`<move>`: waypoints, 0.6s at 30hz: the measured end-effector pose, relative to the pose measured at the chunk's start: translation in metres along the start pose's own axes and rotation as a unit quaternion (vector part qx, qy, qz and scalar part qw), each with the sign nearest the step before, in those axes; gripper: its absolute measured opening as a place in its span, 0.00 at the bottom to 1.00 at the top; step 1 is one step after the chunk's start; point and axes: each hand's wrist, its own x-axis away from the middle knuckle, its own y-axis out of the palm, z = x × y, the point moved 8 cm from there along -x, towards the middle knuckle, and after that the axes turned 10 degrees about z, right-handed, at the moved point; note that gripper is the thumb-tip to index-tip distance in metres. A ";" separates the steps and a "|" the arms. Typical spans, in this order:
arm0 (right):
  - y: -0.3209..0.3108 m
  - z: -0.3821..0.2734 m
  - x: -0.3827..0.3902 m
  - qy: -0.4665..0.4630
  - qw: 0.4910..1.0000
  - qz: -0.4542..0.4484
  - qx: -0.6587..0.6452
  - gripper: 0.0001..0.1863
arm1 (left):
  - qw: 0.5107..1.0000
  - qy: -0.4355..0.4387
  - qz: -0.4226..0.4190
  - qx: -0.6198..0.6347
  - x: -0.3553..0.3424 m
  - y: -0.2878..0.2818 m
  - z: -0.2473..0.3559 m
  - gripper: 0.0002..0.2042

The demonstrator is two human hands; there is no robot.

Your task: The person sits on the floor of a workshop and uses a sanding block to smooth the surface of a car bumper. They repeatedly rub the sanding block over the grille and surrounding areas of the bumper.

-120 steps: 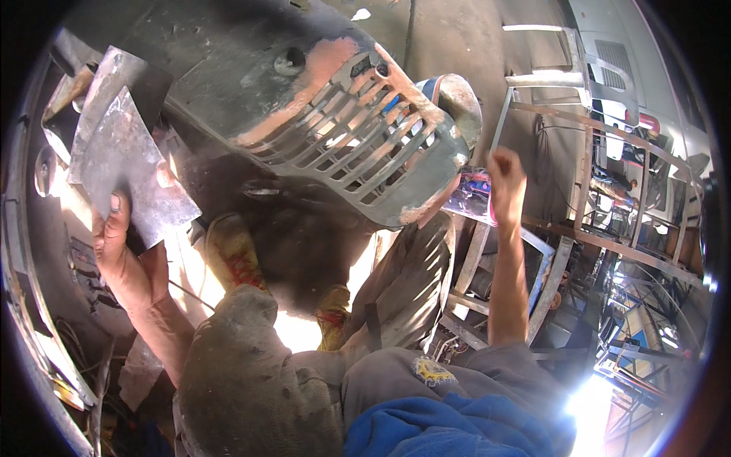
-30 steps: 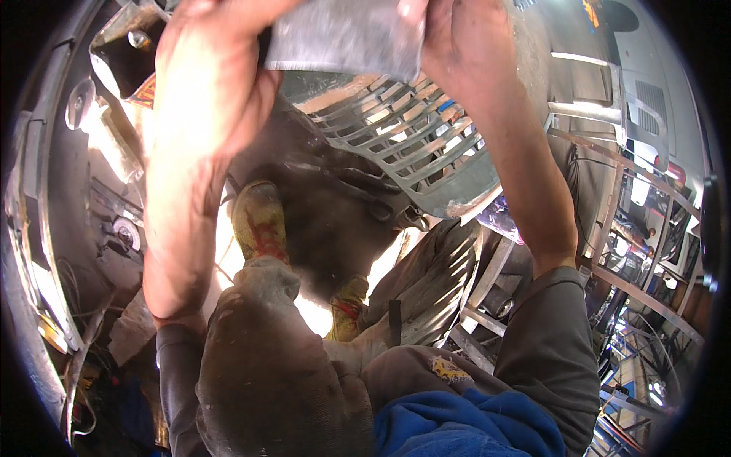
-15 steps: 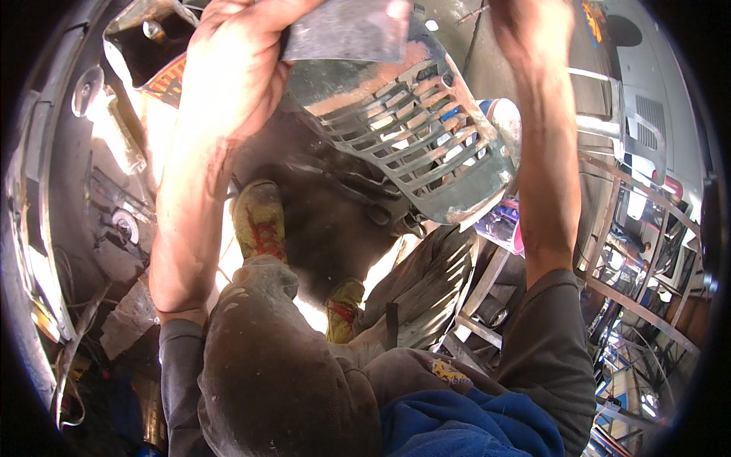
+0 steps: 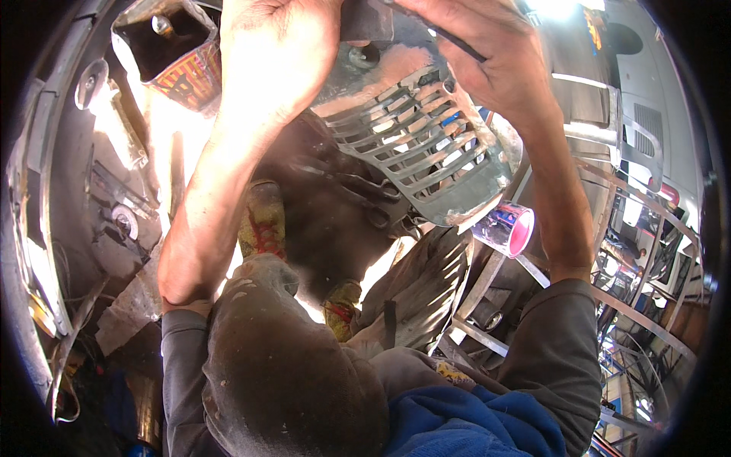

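Observation:
At the top edge, my left hand (image 4: pixel 278 53) is closed on a grey flat plate (image 4: pixel 367 21); its fingertips run out of the picture. My right hand (image 4: pixel 491 57) grips a thin, dark-edged flat strip (image 4: pixel 459 43), seen nearly edge-on, close to the plate. Below both hands lies a grey-green slotted grille panel (image 4: pixel 426 145), tilted, with pinkish filler smeared along its upper part. Several of its slots let the things behind show through. Whether the strip touches the plate I cannot tell.
An open square tin (image 4: pixel 183 84) stands at the upper left, beside a metal tool with a round disc (image 4: pixel 91 82). A pink-rimmed tub (image 4: pixel 518 232) lies right of the panel, near a metal frame (image 4: pixel 487 335). My shoes (image 4: pixel 263 221) are below the panel.
My right hand has come down and left toward the plate, and the strip in it now shows. My left hand has moved right; the plate has shifted up, mostly out of view.

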 end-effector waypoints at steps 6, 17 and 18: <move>0.003 0.007 0.006 0.010 0.996 -0.087 0.005 0.20 | 0.987 0.083 0.133 -0.042 -0.002 -0.010 0.022 0.14; -0.008 -0.014 0.005 -0.039 0.994 0.053 0.082 0.22 | 0.905 -0.289 0.044 0.308 0.004 -0.005 -0.030 0.10; -0.009 -0.013 0.005 -0.045 0.994 0.054 0.089 0.23 | 0.909 -0.287 0.058 0.297 0.006 -0.008 -0.033 0.11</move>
